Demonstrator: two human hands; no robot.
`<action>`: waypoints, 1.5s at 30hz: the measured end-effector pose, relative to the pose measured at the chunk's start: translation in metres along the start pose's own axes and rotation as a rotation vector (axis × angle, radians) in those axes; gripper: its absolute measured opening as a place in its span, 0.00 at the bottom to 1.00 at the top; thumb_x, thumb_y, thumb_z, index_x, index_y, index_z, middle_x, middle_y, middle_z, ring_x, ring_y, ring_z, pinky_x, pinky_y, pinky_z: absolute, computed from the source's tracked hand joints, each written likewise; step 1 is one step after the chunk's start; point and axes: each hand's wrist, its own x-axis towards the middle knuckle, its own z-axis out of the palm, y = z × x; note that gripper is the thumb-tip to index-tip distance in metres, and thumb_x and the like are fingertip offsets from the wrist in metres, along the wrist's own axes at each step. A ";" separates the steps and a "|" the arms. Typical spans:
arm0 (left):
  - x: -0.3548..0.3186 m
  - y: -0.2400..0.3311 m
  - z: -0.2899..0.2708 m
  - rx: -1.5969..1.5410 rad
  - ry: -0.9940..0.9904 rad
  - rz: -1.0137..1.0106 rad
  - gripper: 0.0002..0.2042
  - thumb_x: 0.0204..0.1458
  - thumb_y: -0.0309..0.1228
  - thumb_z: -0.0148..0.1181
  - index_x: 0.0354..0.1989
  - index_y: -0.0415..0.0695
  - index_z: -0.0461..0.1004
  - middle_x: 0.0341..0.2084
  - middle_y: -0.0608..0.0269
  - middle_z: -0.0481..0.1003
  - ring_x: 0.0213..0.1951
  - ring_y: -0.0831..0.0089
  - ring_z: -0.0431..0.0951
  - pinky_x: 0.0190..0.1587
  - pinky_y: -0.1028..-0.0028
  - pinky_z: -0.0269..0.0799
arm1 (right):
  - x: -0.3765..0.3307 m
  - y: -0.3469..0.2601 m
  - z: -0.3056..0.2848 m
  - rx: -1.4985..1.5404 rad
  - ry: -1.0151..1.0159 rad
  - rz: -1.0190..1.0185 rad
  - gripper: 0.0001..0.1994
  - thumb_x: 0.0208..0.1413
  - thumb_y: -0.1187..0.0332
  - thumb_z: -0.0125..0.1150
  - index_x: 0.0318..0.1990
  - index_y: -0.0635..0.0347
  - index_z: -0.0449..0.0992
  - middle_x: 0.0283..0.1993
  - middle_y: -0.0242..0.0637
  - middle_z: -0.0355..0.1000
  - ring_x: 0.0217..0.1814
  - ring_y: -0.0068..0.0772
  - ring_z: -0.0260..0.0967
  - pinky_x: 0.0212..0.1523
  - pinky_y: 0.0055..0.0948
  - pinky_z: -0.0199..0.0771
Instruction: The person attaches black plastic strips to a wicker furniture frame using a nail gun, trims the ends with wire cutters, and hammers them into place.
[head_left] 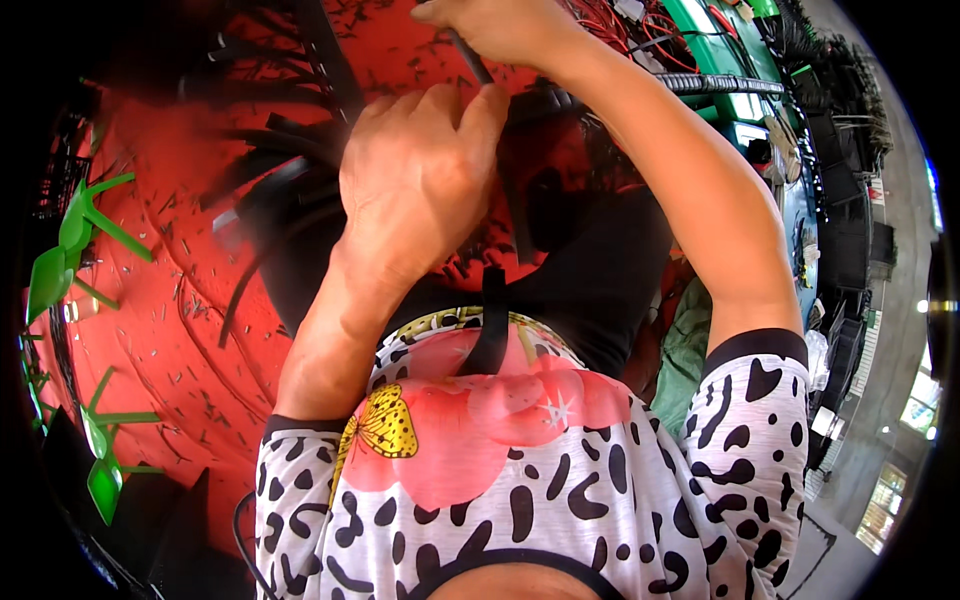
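Saw dark strip (472,60) at twelve o'clock, slanting between hands. Left hand (420,180) curled, fingers and thumb closed on strip's lower end. Right hand (510,30) above, cropped by top edge; I couldn't tell finger closure. Black strips (270,150) bunched at ten o'clock. Scrap-strewn red sheet (185,330), nine o'clock. Red wires (600,22), one o'clock.

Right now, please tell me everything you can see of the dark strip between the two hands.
The dark strip is slim and grey-black, perhaps rubber or plastic. Its short visible part slants from under the right hand down to the closed left hand, apparently touching both, with red surface behind. The hands hide its ends.
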 end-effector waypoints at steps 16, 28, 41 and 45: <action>0.006 -0.006 -0.009 -0.021 -0.130 0.068 0.17 0.37 0.19 0.55 0.40 0.42 0.74 0.25 0.56 0.70 0.27 0.56 0.71 0.30 0.62 0.66 | -0.014 0.030 -0.018 0.128 -0.482 -0.325 0.17 0.39 0.78 0.51 0.39 0.62 0.77 0.30 0.48 0.74 0.32 0.39 0.73 0.35 0.32 0.71; 0.007 -0.012 -0.008 -0.108 -0.123 0.093 0.18 0.35 0.18 0.51 0.39 0.41 0.74 0.22 0.54 0.68 0.24 0.53 0.69 0.26 0.61 0.63 | -0.012 0.007 -0.018 0.572 -0.564 0.377 0.12 0.39 0.83 0.51 0.31 0.66 0.78 0.25 0.35 0.74 0.25 0.28 0.69 0.26 0.28 0.68; 0.010 -0.013 -0.011 -0.153 -0.134 0.011 0.17 0.38 0.16 0.53 0.40 0.42 0.74 0.26 0.55 0.71 0.29 0.54 0.71 0.31 0.64 0.66 | -0.065 0.007 -0.029 0.334 0.098 -0.535 0.10 0.38 0.78 0.58 0.33 0.66 0.73 0.30 0.44 0.70 0.35 0.40 0.70 0.39 0.36 0.70; 0.012 -0.017 -0.011 -0.197 -0.173 0.010 0.13 0.37 0.17 0.53 0.36 0.40 0.73 0.26 0.56 0.71 0.30 0.54 0.71 0.31 0.65 0.67 | -0.089 -0.004 -0.016 -0.066 0.230 -0.733 0.15 0.29 0.75 0.69 0.31 0.58 0.76 0.35 0.35 0.68 0.34 0.38 0.67 0.35 0.31 0.69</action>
